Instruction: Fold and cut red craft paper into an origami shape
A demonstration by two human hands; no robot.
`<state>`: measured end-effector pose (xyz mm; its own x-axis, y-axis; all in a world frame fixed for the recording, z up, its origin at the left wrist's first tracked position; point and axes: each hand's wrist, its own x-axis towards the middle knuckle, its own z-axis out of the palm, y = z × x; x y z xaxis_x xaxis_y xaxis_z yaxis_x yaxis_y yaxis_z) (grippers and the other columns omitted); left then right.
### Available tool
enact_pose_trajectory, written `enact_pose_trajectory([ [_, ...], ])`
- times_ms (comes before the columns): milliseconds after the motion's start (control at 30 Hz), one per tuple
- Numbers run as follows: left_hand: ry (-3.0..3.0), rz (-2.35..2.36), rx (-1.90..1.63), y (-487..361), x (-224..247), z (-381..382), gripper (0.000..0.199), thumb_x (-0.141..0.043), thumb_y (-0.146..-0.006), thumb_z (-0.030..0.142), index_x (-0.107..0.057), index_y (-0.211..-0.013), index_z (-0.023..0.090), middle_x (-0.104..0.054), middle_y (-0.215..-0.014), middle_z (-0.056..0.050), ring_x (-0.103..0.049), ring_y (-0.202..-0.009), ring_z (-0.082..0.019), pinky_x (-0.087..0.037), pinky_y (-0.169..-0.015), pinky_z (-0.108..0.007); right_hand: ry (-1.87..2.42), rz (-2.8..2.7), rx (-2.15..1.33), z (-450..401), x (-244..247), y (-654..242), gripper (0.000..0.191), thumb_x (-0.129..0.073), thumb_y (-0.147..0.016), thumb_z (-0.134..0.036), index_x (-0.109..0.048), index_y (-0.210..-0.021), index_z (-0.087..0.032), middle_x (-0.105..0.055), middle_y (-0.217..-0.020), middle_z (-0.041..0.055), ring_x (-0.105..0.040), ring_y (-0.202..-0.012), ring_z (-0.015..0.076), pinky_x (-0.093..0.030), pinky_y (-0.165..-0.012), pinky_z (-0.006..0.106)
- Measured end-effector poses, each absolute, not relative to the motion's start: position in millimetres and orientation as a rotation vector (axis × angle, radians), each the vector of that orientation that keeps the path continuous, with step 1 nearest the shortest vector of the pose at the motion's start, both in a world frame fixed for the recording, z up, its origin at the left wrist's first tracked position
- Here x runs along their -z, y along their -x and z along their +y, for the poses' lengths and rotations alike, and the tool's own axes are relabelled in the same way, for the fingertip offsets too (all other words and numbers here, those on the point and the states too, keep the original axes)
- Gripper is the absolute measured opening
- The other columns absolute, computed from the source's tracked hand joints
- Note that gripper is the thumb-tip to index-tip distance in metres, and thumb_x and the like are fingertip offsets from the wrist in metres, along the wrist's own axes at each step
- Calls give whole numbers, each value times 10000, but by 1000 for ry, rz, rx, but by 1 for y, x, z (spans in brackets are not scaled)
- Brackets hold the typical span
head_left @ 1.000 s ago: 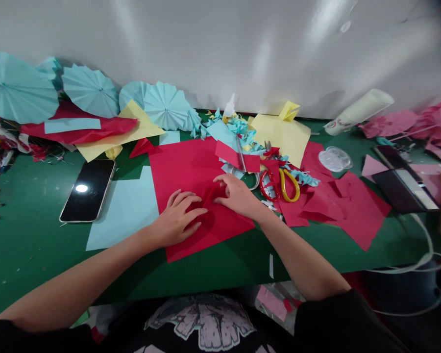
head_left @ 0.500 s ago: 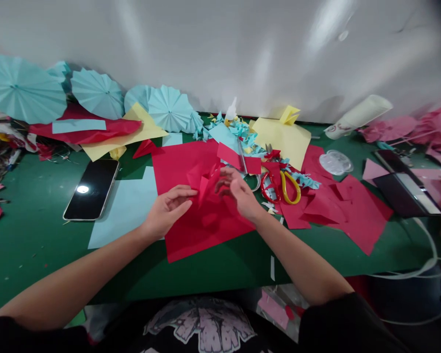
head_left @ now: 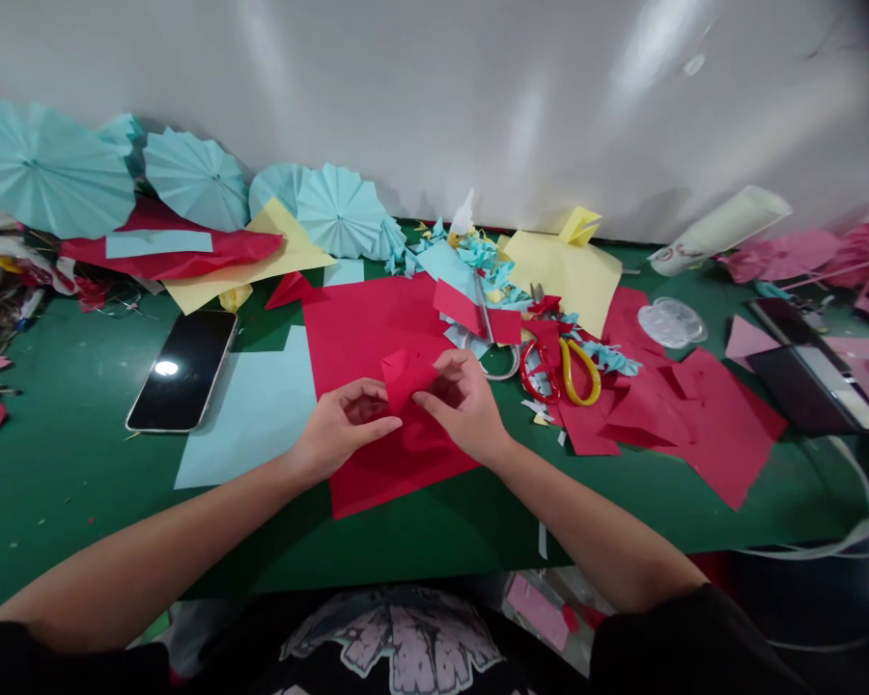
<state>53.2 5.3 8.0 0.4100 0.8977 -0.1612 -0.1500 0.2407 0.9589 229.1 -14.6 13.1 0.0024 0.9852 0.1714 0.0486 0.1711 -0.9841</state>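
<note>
Between my two hands is a small piece of folded red paper, raised over a large red paper sheet. My left hand grips its left edge with thumb and fingers. On its right side, my right hand pinches the paper between thumb and fingertips. The folded piece blends with the red sheet beneath, so its lower outline is hard to make out. Beside my left hand, a light blue paper sheet lies partly under the red one.
A phone lies left. Red-and-yellow-handled scissors and grey-handled scissors rest among scraps at right, near a clear round lid. Pleated blue paper fans line the back wall. A white roll leans far right.
My hands have closed in on the small red paper and turned it, so a flatter face now shows. The right fingers have gone from loosely curled to pinching. The view shifted slightly.
</note>
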Motion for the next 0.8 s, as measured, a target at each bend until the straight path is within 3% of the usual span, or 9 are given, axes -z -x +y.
enact_pose_trajectory([
  [200, -1082, 964, -819, -54, -9, 6, 216, -714, -660, 305, -551, -695, 167, -573, -627, 43, -553, -582, -85, -457, -573, -201, 1140, -1407, -943, -18, -10, -228, 250, -627, -779, -281, -465, -967, -253, -541, -907, 3, -575, -710, 105, -507, -625, 256],
  [400, -1052, 992, -835, -52, -2, 7, 268, -722, -659, 332, -524, -751, 175, -584, -662, 37, -597, -631, -119, -471, -602, -237, 1213, -1546, -768, -21, -14, -226, 268, -606, -797, -270, -500, -1042, -247, -574, -1033, 48, -594, -708, 119, -536, -645, 287],
  [633, -1155, 1036, -829, -51, -1, 7, 250, -690, -709, 384, -577, -715, 162, -587, -642, 30, -556, -594, -87, -435, -559, -191, 1281, -1712, -613, -19, -13, -228, 424, -576, -821, -260, -473, -1232, -260, -552, -1184, 87, -585, -986, 208, -530, -805, 384],
  [800, -1196, 1027, -815, -52, -3, 8, 299, -604, -766, 443, -599, -696, 152, -607, -655, 0, -592, -623, -121, -500, -634, -250, 1216, -1778, -511, -20, -16, -229, 328, -546, -836, -207, -545, -1155, -283, -556, -1159, 68, -565, -1022, 202, -528, -799, 365],
])
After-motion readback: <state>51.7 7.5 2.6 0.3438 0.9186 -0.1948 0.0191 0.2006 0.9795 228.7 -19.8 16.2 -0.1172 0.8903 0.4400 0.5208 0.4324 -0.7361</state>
